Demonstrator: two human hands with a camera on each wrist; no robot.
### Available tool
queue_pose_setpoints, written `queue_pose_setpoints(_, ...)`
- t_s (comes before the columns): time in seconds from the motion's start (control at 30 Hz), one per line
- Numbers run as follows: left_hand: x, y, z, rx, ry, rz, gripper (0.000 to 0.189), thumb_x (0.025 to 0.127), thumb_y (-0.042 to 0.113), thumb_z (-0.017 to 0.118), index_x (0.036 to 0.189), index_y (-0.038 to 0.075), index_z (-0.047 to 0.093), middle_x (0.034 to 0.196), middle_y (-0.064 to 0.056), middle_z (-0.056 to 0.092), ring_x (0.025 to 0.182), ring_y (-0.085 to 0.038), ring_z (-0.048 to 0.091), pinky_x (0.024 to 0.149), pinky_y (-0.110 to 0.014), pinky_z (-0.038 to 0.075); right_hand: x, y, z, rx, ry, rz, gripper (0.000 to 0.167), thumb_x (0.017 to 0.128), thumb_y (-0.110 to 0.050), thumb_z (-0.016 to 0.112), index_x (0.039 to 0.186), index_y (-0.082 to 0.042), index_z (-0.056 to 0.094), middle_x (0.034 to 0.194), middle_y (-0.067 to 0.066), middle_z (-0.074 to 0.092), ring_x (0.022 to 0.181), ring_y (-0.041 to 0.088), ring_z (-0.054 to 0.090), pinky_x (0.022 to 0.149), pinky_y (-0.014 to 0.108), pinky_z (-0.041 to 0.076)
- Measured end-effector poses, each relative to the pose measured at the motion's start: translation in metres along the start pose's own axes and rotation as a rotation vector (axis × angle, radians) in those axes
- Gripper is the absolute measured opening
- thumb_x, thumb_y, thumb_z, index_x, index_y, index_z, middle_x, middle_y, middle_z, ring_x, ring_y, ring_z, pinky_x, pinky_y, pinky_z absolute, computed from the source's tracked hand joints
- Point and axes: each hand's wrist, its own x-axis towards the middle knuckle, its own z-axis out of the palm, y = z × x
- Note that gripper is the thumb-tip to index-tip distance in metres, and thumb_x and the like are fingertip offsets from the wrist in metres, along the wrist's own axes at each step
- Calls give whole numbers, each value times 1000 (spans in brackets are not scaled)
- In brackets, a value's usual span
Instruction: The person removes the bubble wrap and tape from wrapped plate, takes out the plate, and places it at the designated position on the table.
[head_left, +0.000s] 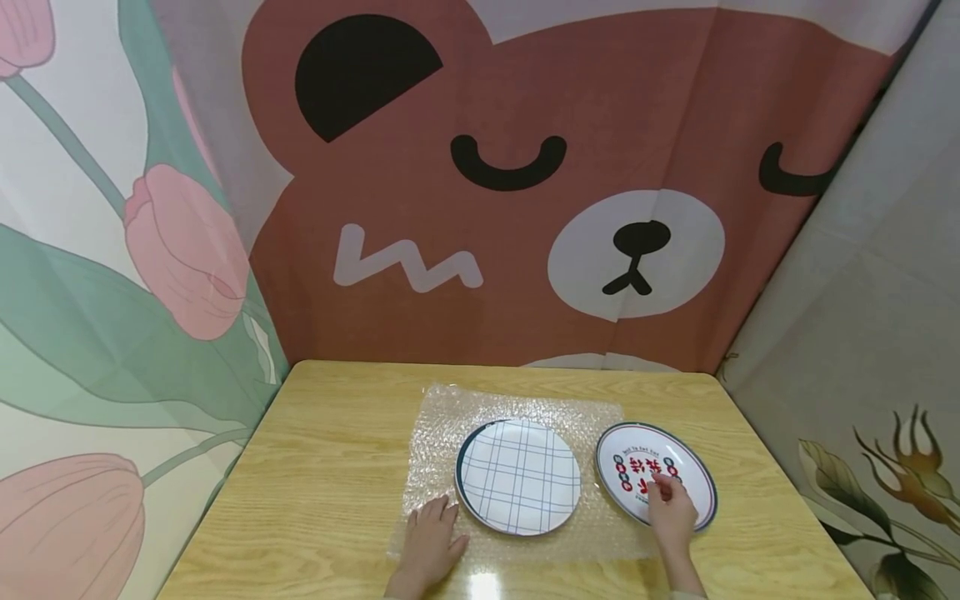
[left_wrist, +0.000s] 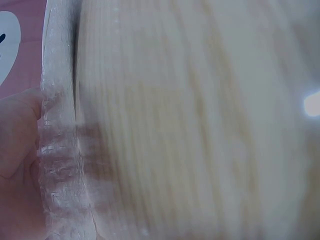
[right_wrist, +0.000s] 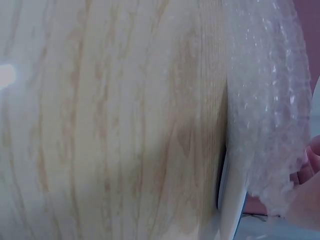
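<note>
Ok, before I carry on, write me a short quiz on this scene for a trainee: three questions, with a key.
1. True or false: the right hand is nearer to the red-lettered plate than to the grid-patterned plate.
2. Fill in: the grid-patterned plate lies on a sheet of ______.
3. What colour are the lines of its grid? a) red b) blue c) yellow

Key:
1. True
2. bubble wrap
3. b

The left hand (head_left: 431, 537) lies palm down, fingers parted, while the right hand (head_left: 672, 510) has its fingers curled.
</note>
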Motion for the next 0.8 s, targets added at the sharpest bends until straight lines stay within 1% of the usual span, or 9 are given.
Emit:
queue_pose_setpoints(0.1,1,1,-2,16,-51,-21,45,76,34,64,107,1,59,113,-17,52,107,-33,45,84,-57,36,-1,-3,2,8,-2,-12,13,78,3,58,89,9,63,71,15,60,58,2,44,51,13,35)
queue_pose_setpoints(0.17,2,1,-2,21,-69,-28,46,76,35,64,108,2,59,114,-17,52,108,-33,45,84,-57,35,-1,-4,4,16,-9,-17,13,78,3,58,88,9,62,70,15,60,58,1,44,52,13,35)
queue_pose_setpoints(0.4,1,2,-6,14,-59,-27,45,76,33,64,108,2,59,114,-17,52,108,-33,45,84,-57,35,-5,-3,10,29,-30,-26,13,78,3,59,88,8,63,72,14,61,59,0,43,54,11,35)
queue_pose_setpoints(0.53,1,2,-5,21,-54,-25,45,75,33,65,107,2,59,114,-17,52,107,-33,46,84,-57,36,-5,-6,11,66,-36,-30,13,77,3,58,88,9,62,70,15,60,58,0,44,52,12,37)
queue_pose_setpoints(0.57,1,2,-5,22,-54,-25,45,75,33,65,107,2,59,114,-17,52,107,-33,46,84,-57,36,-6,-6,12,86,-40,-23,13,76,3,57,87,10,62,69,14,60,58,0,44,49,15,39)
queue_pose_setpoints(0.67,1,2,-4,21,-54,-27,45,75,33,65,108,2,59,114,-17,52,108,-33,46,85,-56,36,-6,-8,14,123,-52,-10,14,76,4,57,87,11,61,66,12,59,56,0,45,46,18,42)
queue_pose_setpoints(0.77,1,2,-4,18,-57,-29,45,76,33,65,108,2,59,114,-17,52,108,-33,46,85,-56,35,-7,-9,16,149,-84,13,14,76,5,56,88,12,60,66,13,59,54,2,49,44,17,42)
queue_pose_setpoints(0.8,1,2,-4,17,-57,-30,45,76,32,65,108,1,59,114,-17,52,108,-33,46,85,-56,35,-7,-10,17,148,-96,17,14,77,5,56,89,11,61,67,14,60,54,4,50,46,13,41)
